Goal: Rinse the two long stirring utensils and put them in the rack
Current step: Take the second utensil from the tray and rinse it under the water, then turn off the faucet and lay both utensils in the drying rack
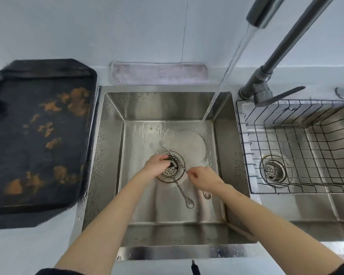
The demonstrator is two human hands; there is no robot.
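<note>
Two thin twisted-wire metal stirrers (179, 185) lie over the steel sink (111, 135) drain. Left hand (155, 165) pinches one, right hand (204, 178) the other. Water runs from the grey tap (264, 12).

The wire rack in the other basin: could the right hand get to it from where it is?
Probably yes. The wire rack sits open-topped just beside the right hand, and only the low sink divider lies between them.

One head-worn view, looking steeply down from above; near the sink (167, 231), both forearms reaching in.
</note>
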